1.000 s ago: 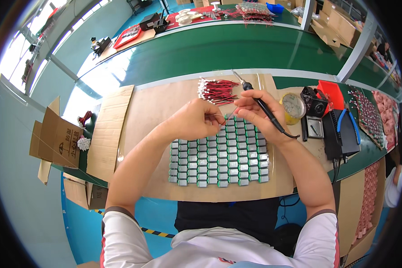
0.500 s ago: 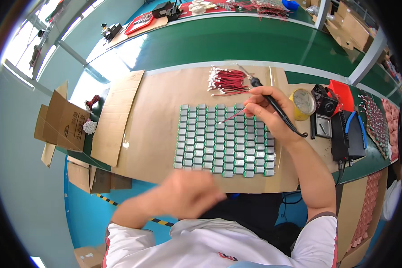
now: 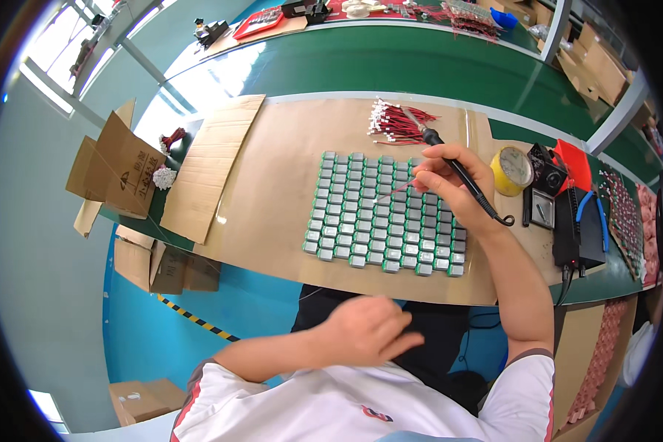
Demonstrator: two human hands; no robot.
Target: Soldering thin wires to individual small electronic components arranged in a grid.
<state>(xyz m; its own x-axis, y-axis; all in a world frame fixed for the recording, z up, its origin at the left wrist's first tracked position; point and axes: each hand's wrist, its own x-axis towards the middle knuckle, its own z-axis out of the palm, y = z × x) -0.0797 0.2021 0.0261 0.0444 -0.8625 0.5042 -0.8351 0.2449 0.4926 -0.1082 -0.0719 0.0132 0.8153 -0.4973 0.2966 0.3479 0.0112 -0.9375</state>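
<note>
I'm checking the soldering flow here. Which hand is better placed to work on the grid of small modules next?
Probably the right hand: it holds the soldering iron and a red wire over the module grid. The left hand is off the table, near the torso.

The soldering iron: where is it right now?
In the head view, the soldering iron is in the right hand, over the upper right edge of the grid of small parts, just below the red wire bundle.
</note>
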